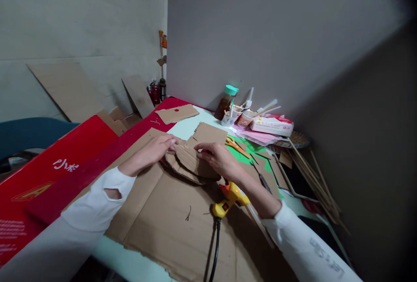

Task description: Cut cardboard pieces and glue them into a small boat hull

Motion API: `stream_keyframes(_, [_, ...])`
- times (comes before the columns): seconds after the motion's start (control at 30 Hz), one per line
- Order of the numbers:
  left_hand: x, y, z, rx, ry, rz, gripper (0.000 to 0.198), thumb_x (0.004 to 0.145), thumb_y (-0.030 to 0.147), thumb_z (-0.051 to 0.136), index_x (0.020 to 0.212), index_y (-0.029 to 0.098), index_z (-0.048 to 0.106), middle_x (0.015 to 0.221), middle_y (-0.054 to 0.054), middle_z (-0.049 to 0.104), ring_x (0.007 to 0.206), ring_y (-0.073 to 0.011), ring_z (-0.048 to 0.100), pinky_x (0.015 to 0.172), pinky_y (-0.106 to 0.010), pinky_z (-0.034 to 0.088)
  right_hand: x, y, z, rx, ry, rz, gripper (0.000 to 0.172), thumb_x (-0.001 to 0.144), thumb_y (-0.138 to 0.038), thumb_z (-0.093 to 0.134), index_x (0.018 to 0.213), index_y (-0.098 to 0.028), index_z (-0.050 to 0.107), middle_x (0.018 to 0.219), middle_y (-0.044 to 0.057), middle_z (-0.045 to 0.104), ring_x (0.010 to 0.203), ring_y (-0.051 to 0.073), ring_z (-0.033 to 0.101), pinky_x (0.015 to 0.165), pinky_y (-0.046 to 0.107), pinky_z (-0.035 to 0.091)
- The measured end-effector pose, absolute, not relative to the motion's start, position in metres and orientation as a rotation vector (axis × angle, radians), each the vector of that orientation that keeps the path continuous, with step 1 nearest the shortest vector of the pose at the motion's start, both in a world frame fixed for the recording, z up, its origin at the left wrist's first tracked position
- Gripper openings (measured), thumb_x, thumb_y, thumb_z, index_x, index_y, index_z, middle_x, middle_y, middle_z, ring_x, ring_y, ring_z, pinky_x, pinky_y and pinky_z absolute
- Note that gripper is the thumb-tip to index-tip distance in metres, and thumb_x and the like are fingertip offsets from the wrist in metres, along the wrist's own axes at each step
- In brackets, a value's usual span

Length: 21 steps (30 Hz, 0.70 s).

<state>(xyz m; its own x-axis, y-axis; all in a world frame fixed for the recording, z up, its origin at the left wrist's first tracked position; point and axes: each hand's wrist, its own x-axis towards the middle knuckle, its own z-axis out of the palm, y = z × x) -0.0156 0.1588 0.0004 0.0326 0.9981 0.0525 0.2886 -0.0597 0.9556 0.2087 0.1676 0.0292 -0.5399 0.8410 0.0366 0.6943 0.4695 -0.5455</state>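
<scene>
Both my hands are on a rounded cardboard piece (pixel 189 159) made of curved layers, over a large flat cardboard sheet (pixel 163 212). My left hand (pixel 159 148) pinches its left upper edge, with thumb and fingers together. At its right side, my right hand (pixel 215 156) grips the edge with bent fingers. Some of the right fingertips are hidden behind the layers. Just below my right wrist lies a yellow hot glue gun (pixel 230 199), its black cord running toward the front. Behind the rounded piece is a small square of cardboard (pixel 211 134).
Orange-handled scissors (pixel 237 146) lie on a green sheet (pixel 243 160) at right. Further back stand a teal-lidded jar (pixel 226 99), paper cups (pixel 246 118) and a tissue pack (pixel 272 126). Wooden sticks (pixel 317 182) lean out at far right. A red box (pixel 65 177) is at left.
</scene>
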Motion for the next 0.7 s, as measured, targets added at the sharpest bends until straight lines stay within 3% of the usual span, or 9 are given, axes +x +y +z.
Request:
stream_keyframes(0.1, [-0.016, 0.155, 0.003, 1.446, 1.361, 0.973, 0.029, 0.083, 0.046, 0.064, 0.086, 0.02, 0.073, 0.087, -0.009, 0.071, 0.068, -0.0244, 0.068, 0.05, -0.03, 0.053, 0.206, 0.167, 0.029, -1.306, -2.433, 0.694, 0.026, 0.093, -0.012, 0.059, 0.112, -0.016, 0.076, 0.098, 0.008, 0.079, 0.093, 0.022, 0.071, 0.079, 0.027, 0.046])
stream_keyframes(0.2, [-0.014, 0.15, 0.006, 1.435, 1.306, 0.889, 0.037, 0.083, 0.054, 0.063, 0.091, 0.019, 0.073, 0.1, -0.011, 0.071, 0.076, -0.0251, 0.069, 0.047, -0.027, 0.054, 0.203, 0.164, 0.026, -1.321, -2.428, 0.683, 0.025, 0.093, -0.012, 0.06, 0.112, -0.018, 0.075, 0.093, 0.006, 0.079, 0.087, 0.02, 0.071, 0.076, 0.026, 0.046])
stream_keyframes(0.3, [-0.011, 0.147, 0.007, 1.415, 1.268, 0.828, 0.034, 0.08, 0.049, 0.069, 0.095, 0.019, 0.074, 0.088, -0.008, 0.069, 0.071, -0.0237, 0.067, 0.047, -0.029, 0.056, 0.201, 0.157, 0.022, -1.342, -2.41, 0.639, 0.025, 0.094, -0.011, 0.057, 0.111, -0.019, 0.074, 0.091, 0.006, 0.078, 0.083, 0.019, 0.069, 0.074, 0.027, 0.046])
stream_keyframes(0.53, [-0.008, 0.148, 0.005, 1.346, 1.242, 0.85, 0.022, 0.077, 0.037, 0.073, 0.09, 0.02, 0.077, 0.072, -0.001, 0.064, 0.053, -0.0168, 0.061, 0.047, -0.028, 0.054, 0.202, 0.146, 0.016, -1.308, -2.414, 0.553, 0.023, 0.095, -0.012, 0.062, 0.113, -0.017, 0.075, 0.107, 0.012, 0.07, 0.103, 0.023, 0.062, 0.089, 0.03, 0.044])
stream_keyframes(0.7, [0.0, 0.146, 0.009, 1.328, 1.203, 0.945, 0.018, 0.073, 0.032, 0.075, 0.085, 0.019, 0.077, 0.069, -0.001, 0.064, 0.058, -0.0177, 0.059, 0.053, -0.03, 0.052, 0.211, 0.137, 0.014, -1.327, -2.38, 0.633, 0.036, 0.099, -0.022, 0.059, 0.134, -0.019, 0.062, 0.118, 0.013, 0.07, 0.109, 0.025, 0.063, 0.094, 0.034, 0.043])
